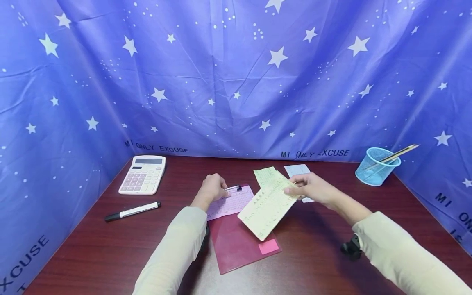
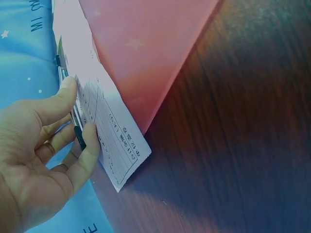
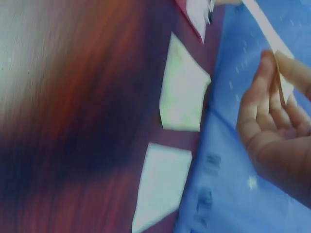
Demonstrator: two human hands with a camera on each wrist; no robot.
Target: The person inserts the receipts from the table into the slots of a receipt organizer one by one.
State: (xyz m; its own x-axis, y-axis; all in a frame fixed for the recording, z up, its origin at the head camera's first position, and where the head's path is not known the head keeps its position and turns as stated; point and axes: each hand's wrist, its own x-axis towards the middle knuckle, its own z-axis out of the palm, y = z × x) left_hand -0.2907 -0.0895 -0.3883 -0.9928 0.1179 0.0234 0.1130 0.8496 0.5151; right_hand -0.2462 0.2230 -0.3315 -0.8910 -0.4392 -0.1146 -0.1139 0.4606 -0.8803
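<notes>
My right hand [image 1: 315, 189] pinches a pale yellow printed slip [image 1: 266, 211] by its upper right corner, tilted above the clipboard. At the top of the red clipboard [image 1: 236, 248], my left hand [image 1: 213, 188] grips the edge by the metal clip [image 2: 75, 119]. A pinkish-purple form [image 1: 225, 207] lies on the board's upper part, under that clip. In the left wrist view, the thumb and a finger of the left hand touch the clip and paper. Behind the yellow slip lie a light green slip [image 1: 262, 176] and a pale blue slip [image 1: 295, 169], both partly covered in the head view.
A white calculator [image 1: 143, 175] and a black-and-white marker [image 1: 133, 210] lie at the left. At the back right stands a blue mesh pen cup [image 1: 377, 168] with pencils. A pink sticker [image 1: 268, 246] marks the clipboard's lower corner. A starry blue curtain [image 1: 236, 73] surrounds the table.
</notes>
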